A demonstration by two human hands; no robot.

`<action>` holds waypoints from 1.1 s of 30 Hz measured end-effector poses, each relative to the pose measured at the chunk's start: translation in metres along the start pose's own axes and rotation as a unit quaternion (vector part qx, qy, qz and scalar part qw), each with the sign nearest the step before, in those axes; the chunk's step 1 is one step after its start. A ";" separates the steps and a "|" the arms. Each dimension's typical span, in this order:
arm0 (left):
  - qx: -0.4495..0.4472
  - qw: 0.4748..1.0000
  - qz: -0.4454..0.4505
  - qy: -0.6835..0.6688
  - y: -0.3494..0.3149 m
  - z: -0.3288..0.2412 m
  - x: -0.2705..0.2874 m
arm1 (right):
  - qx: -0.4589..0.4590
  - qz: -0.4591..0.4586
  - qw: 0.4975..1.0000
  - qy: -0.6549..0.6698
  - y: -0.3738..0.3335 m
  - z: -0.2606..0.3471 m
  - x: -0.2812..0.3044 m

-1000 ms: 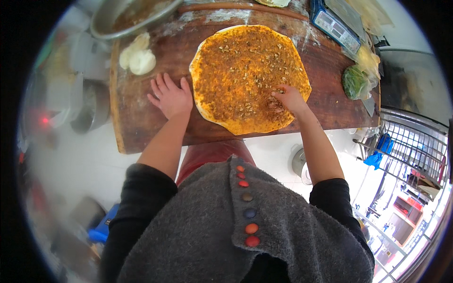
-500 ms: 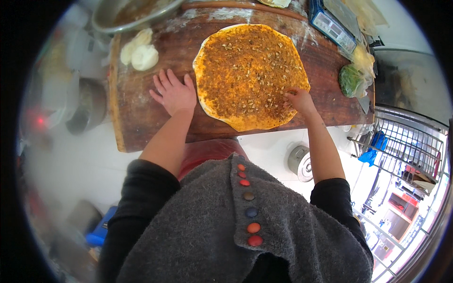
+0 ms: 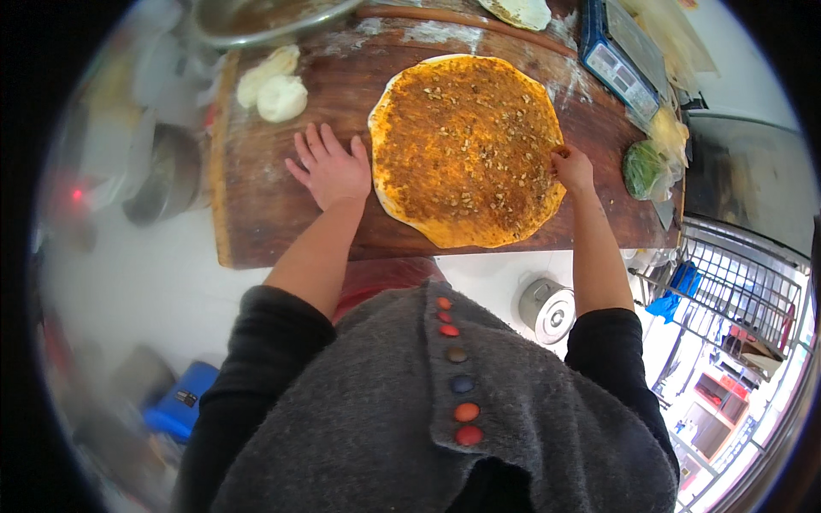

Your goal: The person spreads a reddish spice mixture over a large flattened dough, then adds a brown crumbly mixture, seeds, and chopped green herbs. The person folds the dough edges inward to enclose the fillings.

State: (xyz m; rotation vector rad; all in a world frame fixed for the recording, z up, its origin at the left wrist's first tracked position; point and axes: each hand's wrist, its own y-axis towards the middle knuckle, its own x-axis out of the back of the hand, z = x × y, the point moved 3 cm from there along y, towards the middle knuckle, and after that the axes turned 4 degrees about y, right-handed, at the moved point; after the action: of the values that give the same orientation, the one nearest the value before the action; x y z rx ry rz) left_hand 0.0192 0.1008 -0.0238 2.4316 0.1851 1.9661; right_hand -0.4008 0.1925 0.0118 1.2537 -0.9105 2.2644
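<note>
A large round sheet of dough (image 3: 466, 158) lies flat on the wooden table, coated with an orange-brown paste and sprinkled with chopped bits that look like nuts. My left hand (image 3: 333, 171) rests on the wood just left of the dough, fingers spread and holding nothing. At the dough's right edge is my right hand (image 3: 575, 168), its fingers pinched together over the coated surface. What sits between those fingertips is hidden; it may be a few crumbs or the rim of the dough.
Pale dough lumps (image 3: 282, 98) lie at the table's (image 3: 256, 197) left, below a metal basin (image 3: 274, 32). A long rolling pin (image 3: 462, 17) spans the back. A blue scale (image 3: 617, 73) and bagged greens (image 3: 641, 169) stand at right. A lidded pot (image 3: 547, 309) is on the floor.
My right hand has moved right across the dough, from over its coated surface to its right edge. My left hand stays flat on the table. The whole view has shifted slightly.
</note>
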 end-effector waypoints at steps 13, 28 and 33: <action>0.006 1.000 0.003 -0.013 -0.001 -0.001 0.004 | 0.143 0.313 0.939 0.022 -0.082 0.188 -0.082; 0.014 0.999 0.037 -0.010 0.001 -0.002 0.005 | 0.309 0.093 0.944 -0.061 -0.047 0.233 -0.091; 0.016 0.999 0.047 -0.007 0.001 -0.003 0.007 | 0.328 0.173 0.929 -0.010 -0.055 0.223 -0.097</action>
State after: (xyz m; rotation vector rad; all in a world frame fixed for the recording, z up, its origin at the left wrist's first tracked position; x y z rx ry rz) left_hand 0.0180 0.1005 -0.0167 2.5186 0.1066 1.9966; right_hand -0.1833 0.0722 0.0344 1.4585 -0.3925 2.9959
